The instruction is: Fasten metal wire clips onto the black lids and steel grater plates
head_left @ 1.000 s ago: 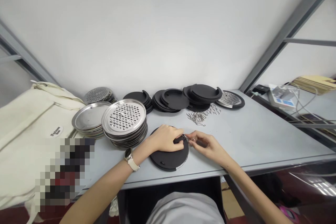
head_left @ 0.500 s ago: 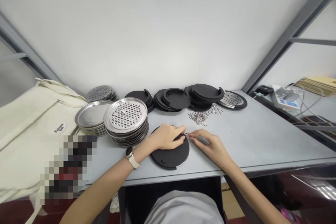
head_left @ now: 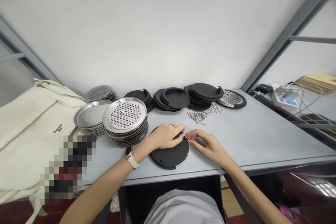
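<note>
A round black plate (head_left: 168,155) lies on the table near its front edge, with a small dark knob near its lower left rim and a thin bright line along its right edge. My left hand (head_left: 168,136) lies over the plate's upper part, its thumb and fingers closed at the right rim. At that rim my right hand (head_left: 206,144) pinches a small metal wire hook (head_left: 186,136) between thumb and forefinger. The hook touches the plate's edge beside my left fingertips; its far end is hidden.
Perforated metal grater discs (head_left: 125,114) stand stacked to the left, beside plain metal discs (head_left: 91,113). Several black plates (head_left: 207,92) lie along the wall. Loose wire hooks (head_left: 198,117) and small rings (head_left: 214,109) lie behind my right hand. A cream cloth bag (head_left: 28,119) covers the left side.
My right fingers have shifted slightly left and turned, bringing the wire hook to a steeper angle at the plate's rim. My left hand and the plate stay nearly in place.
</note>
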`<state>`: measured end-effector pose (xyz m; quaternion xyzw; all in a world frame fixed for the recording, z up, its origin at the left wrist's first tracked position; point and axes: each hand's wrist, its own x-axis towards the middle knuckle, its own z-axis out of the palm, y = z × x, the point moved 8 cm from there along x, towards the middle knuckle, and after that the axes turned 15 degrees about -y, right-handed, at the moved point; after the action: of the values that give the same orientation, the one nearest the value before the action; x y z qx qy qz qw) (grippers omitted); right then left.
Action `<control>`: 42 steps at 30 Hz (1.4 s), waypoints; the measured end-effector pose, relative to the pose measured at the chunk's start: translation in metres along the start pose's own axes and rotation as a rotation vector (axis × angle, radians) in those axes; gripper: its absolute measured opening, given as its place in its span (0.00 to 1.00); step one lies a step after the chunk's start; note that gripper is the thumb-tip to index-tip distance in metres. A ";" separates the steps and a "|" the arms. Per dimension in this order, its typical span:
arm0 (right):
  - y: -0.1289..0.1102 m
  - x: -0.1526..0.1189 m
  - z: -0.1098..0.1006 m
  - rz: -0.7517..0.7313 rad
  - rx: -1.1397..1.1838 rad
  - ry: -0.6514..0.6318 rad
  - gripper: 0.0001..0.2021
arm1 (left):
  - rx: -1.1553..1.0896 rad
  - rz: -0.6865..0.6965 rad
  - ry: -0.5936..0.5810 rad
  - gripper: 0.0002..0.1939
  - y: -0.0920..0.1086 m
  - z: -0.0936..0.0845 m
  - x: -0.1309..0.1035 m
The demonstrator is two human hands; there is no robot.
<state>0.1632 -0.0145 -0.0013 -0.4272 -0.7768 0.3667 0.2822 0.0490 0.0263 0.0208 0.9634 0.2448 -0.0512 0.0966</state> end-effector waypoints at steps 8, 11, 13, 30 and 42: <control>0.009 0.002 0.000 0.006 0.104 0.033 0.13 | 0.023 0.072 0.008 0.07 0.006 -0.002 -0.001; 0.010 0.002 -0.003 0.031 0.071 0.063 0.10 | 0.028 0.030 0.003 0.08 0.004 -0.002 -0.001; 0.011 0.004 -0.003 0.051 0.059 0.082 0.09 | 0.022 -0.028 0.009 0.09 0.000 -0.002 -0.001; 0.008 0.007 0.009 0.051 0.122 -0.022 0.15 | -0.006 -0.106 0.075 0.11 -0.008 -0.004 -0.001; 0.003 0.004 0.011 0.062 0.021 -0.066 0.16 | -0.075 0.010 0.048 0.11 -0.007 -0.006 -0.006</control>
<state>0.1544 -0.0131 -0.0091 -0.4357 -0.7680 0.3975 0.2495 0.0403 0.0309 0.0268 0.9612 0.2440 -0.0182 0.1272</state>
